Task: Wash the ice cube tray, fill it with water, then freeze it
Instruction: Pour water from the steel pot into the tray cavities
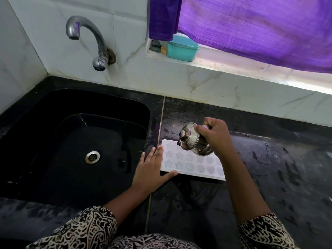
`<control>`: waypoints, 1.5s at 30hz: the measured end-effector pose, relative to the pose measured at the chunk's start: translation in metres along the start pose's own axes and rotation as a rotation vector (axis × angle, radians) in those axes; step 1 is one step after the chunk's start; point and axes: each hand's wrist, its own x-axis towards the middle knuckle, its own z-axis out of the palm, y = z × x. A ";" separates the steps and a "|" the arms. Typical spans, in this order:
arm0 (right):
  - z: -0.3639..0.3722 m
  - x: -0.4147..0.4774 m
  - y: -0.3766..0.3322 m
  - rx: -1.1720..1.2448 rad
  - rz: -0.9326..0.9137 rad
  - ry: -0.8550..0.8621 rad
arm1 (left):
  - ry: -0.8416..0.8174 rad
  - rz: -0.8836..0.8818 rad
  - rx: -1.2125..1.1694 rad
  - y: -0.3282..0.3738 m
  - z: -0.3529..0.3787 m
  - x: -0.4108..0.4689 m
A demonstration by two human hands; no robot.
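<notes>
A white ice cube tray (190,165) with star and heart shaped cells lies flat on the black counter, just right of the sink. My left hand (152,168) rests flat against the tray's left edge, thumb along its near edge, fingers straight. My right hand (213,135) grips a small lidded steel pot (192,139) and holds it tipped to the left over the tray's far cells. The pot hides part of the tray's back row. I cannot tell whether water is running from it.
A black sink (77,139) with a steel drain (92,156) fills the left. A chrome tap (89,40) juts from the tiled wall above it. A teal box (182,49) sits on the window ledge under a purple curtain (251,27). Wet black counter (278,168) stretches right.
</notes>
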 end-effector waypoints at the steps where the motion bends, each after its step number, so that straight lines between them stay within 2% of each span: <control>1: 0.000 0.000 0.000 -0.002 -0.001 0.000 | 0.000 0.001 0.000 0.000 0.000 0.000; 16: 0.000 0.000 -0.002 0.017 0.000 0.022 | 0.012 0.009 0.002 -0.001 0.001 0.000; 30: -0.012 -0.013 0.031 0.421 0.269 0.155 | 0.014 0.006 0.004 0.000 0.001 0.000; 45: -0.023 -0.016 0.033 0.139 0.133 0.159 | 0.022 0.004 0.026 -0.002 0.003 0.001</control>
